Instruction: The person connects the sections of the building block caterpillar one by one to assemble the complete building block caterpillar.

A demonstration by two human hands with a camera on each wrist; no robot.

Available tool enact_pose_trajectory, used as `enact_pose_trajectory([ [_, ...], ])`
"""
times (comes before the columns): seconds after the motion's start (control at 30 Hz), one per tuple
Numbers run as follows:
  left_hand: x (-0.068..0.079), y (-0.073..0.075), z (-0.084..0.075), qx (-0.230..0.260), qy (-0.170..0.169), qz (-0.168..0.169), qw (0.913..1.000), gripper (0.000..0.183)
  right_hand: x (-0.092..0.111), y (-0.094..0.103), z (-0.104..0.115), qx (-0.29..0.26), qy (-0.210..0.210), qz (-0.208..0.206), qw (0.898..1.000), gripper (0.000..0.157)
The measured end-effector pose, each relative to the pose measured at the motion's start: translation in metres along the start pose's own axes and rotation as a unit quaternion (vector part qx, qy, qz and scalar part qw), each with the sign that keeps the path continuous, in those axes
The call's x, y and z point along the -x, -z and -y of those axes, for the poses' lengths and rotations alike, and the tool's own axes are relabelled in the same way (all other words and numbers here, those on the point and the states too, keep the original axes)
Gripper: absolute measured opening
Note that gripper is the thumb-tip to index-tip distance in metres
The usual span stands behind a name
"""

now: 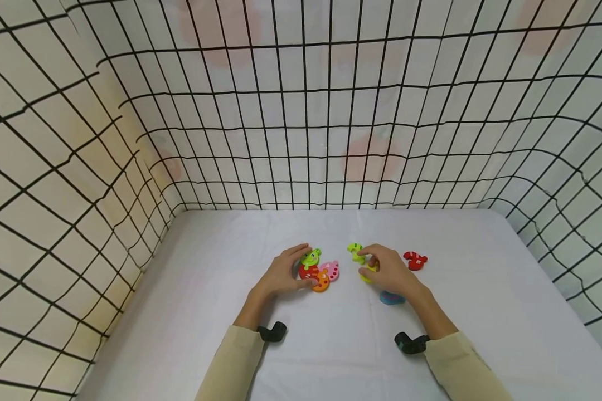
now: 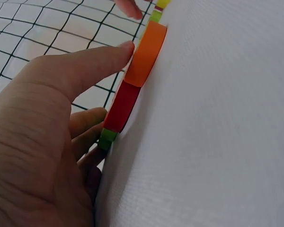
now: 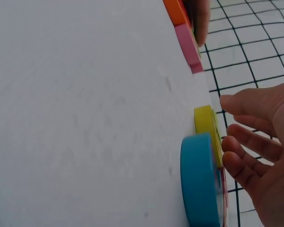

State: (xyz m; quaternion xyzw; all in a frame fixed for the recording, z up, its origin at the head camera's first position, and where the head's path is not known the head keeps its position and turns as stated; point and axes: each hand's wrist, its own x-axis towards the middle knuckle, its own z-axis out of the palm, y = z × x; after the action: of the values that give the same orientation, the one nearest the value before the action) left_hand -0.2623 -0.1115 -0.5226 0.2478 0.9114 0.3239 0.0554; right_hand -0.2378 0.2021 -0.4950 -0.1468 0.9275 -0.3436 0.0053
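Note:
My left hand (image 1: 285,273) curls round a joined cluster of flat puzzle pieces on the white table. In the cluster are a green smiling head piece (image 1: 311,258), a red piece (image 2: 119,109), an orange dotted piece (image 1: 321,282) and a pink dotted piece (image 3: 188,45). The left thumb touches the orange piece; the fingers lie along the red and green ones. My right hand (image 1: 391,270) hovers at a yellow piece (image 3: 206,122), thumb and fingertips apart. A light green piece (image 1: 354,250) lies just beyond its fingertips. Nearer its wrist is a blue piece (image 3: 198,182).
A red piece with a small knob (image 1: 414,260) lies to the right of the right hand. Black grid netting (image 1: 326,128) over white sheeting walls the table's back and both sides. A small black device (image 1: 411,343) is strapped to each wrist.

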Motion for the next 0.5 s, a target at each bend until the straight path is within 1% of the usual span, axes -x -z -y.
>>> enact_pose_trajectory([
  [0.1,0.0016,0.0004,0.0001,0.0,0.004,0.001,1.0,0.085,0.0036,0.0008,-0.0037,-0.001,-0.012,0.004,1.0,0.043],
  [0.23,0.0019,0.0005,-0.0012,0.008,0.012,0.004,0.9999,0.087,0.0059,0.0032,-0.007,-0.005,-0.018,0.002,1.0,0.043],
  [0.43,0.0017,0.0013,-0.006,0.032,0.028,0.017,0.9989,0.087,0.0012,0.0042,-0.0067,0.001,-0.032,-0.001,0.999,0.045],
  [0.5,0.0016,0.0015,-0.007,0.04,0.028,0.02,0.9986,0.087,-0.0011,0.0035,-0.0055,0.005,-0.035,-0.002,0.999,0.046],
])
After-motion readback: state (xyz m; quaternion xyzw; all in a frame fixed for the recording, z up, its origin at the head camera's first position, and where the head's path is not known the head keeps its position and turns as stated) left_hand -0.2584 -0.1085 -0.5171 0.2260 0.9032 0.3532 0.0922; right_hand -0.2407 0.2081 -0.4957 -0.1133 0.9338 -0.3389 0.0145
